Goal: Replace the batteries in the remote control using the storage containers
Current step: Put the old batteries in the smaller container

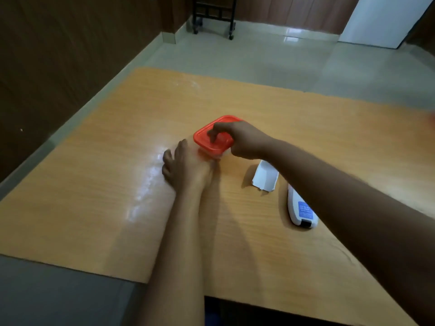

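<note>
Working the red lid (213, 137) on the storage container (211, 154).
Right hand (244, 141) pinching lid; left hand (186, 167) bracing, grip unclear; probably lifting next.

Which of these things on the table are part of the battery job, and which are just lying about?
Part of the job:
- container with red lid, right hand on top, left hand beside it
- white remote control, face down
- its loose battery cover

Just lying about:
- black wheeled cart on the floor
- white cabinet
</note>
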